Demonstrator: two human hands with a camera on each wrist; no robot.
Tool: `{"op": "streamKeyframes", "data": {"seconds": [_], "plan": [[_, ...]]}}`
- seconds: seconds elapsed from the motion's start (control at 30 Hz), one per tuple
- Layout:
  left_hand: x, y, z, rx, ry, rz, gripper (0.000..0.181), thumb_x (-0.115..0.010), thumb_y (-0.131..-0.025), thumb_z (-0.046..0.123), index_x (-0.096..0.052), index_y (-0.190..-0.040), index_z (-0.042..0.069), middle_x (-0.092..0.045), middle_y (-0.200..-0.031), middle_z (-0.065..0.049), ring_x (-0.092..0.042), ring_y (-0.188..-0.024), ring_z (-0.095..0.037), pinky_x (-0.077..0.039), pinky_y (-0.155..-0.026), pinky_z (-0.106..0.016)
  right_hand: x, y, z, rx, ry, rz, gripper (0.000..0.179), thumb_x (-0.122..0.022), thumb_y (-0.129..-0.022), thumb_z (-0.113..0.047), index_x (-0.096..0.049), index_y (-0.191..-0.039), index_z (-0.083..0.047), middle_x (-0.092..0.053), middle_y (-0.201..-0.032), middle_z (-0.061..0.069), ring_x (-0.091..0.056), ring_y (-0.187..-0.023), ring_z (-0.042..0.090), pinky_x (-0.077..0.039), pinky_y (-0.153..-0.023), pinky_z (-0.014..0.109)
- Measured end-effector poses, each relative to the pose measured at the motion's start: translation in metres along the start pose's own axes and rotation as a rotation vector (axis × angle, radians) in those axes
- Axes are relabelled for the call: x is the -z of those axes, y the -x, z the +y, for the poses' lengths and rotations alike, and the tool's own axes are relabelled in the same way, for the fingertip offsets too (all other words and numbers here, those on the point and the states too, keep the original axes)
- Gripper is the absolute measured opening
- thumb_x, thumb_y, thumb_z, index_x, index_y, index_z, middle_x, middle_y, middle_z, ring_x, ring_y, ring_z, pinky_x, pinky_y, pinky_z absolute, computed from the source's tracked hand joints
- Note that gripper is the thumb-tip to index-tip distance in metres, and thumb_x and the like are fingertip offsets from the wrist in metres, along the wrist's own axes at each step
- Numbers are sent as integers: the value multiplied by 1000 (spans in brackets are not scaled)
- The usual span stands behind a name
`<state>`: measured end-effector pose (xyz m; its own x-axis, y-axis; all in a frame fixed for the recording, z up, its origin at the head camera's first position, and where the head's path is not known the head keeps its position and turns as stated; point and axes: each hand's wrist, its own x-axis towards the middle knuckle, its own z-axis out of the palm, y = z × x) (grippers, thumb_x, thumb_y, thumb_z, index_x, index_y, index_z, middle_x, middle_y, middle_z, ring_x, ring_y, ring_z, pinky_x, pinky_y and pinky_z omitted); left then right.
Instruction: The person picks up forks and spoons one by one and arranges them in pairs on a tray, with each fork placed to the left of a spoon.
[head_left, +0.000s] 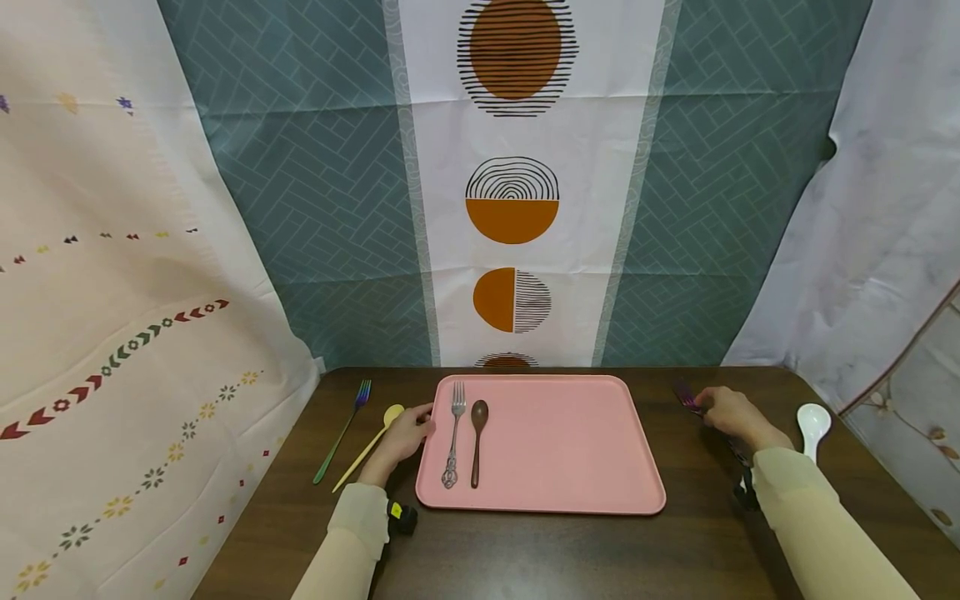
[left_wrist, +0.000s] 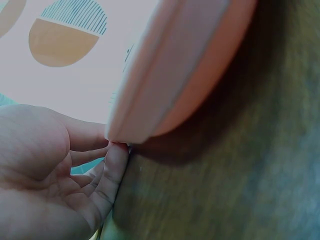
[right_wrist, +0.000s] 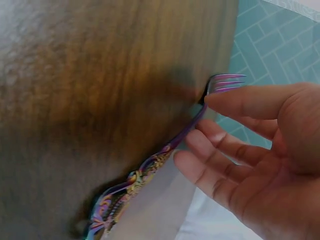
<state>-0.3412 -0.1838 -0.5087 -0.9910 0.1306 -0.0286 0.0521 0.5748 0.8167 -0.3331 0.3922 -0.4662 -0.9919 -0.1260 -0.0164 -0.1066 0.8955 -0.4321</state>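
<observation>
A pink tray point(head_left: 555, 442) lies on the wooden table, bearing a silver fork point(head_left: 454, 442) with an ornate handle and a dark brown spoon point(head_left: 477, 429) near its left side. My left hand point(head_left: 407, 433) holds the tray's left rim; in the left wrist view the thumb and fingers meet at the tray edge point(left_wrist: 145, 100). To the right of the tray, my right hand point(head_left: 731, 413) pinches a purple iridescent fork point(head_left: 684, 395) near its neck. The right wrist view shows this fork's point(right_wrist: 185, 132) tines beyond the thumb and its ornate handle trailing below the fingers.
Left of the tray lie a rainbow-coloured fork point(head_left: 345, 435) with a green handle and a yellow spoon point(head_left: 367, 450), partly behind my left hand. A white spoon point(head_left: 813, 425) is beside my right forearm. Patterned cloths point(head_left: 330, 192) hang behind and along both sides of the table.
</observation>
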Motion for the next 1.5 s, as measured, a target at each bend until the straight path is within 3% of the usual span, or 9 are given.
{"op": "streamKeyframes", "data": {"seconds": [0.13,0.33,0.53,1.07,1.5], "plan": [[0,0,1,5,-2,2,47,-54,-104,5,-51,-149,-6,-59,-104,-11,-57,-84,-18,-51,-76,-32,-3,0,2,-18,-2,-11,42,-58,-75,3,-63,-115,14,-62,-105,32,-52,-83,38,-45,-73,48],[1,-1,0,1,1,3,47,-54,-104,6,-51,-149,-6,-59,-105,-11,-57,-83,-18,-50,-76,-32,-8,2,-1,-44,41,29,37,-52,-79,6,-65,-113,12,-60,-118,41,-60,-94,48,-49,-81,62],[1,-2,-1,-4,1,4,47,-54,-104,5,-51,-150,-5,-58,-102,-10,-55,-81,-18,-47,-75,-32,-9,5,-6,-79,43,50,37,-50,-82,5,-65,-116,10,-59,-119,43,-61,-99,56,-48,-77,67],[2,0,0,-5,-1,10,47,-55,-104,5,-51,-149,-6,-57,-101,-10,-54,-79,-18,-46,-72,-31,-16,5,-6,-76,43,100,33,-54,-81,3,-68,-111,9,-63,-113,41,-61,-97,61,-49,-74,68],[0,0,-1,9,-6,7,47,-55,-104,7,-52,-149,-5,-58,-103,-10,-57,-84,-19,-48,-75,-33,-16,7,-3,-70,22,114,38,-50,-80,5,-66,-113,14,-62,-116,41,-59,-106,62,-47,-86,69]]}}
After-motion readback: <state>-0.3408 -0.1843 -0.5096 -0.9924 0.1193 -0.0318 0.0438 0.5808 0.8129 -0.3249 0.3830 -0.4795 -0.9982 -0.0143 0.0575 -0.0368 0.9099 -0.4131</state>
